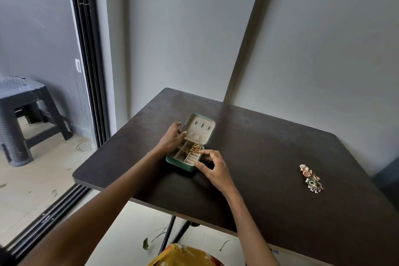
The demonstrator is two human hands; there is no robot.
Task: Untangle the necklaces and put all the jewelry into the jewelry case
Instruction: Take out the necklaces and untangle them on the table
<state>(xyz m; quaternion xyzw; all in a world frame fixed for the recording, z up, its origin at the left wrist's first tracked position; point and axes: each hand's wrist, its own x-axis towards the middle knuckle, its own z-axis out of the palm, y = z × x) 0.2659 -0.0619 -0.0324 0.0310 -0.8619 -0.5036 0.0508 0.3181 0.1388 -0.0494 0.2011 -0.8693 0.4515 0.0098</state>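
Note:
A small green jewelry case [181,165] lies open on the dark table [269,157], its beige lid [199,128] tipped back. A tangle of gold chain [195,147] sits in the case's far right compartment. My left hand [172,138] rests against the case's left side near the hinge, fingers curled on its edge. My right hand [212,167] is at the case's right side, thumb and forefinger touching its rim beside the gold chain. A pile of gold, green and pearl jewelry [311,179] lies far to the right on the table, away from both hands.
The table stands against a pale wall in a corner. A sliding door frame [90,71] runs down the left, with a dark stool [23,112] outside on the tiled floor. Table legs [170,231] show below the near edge.

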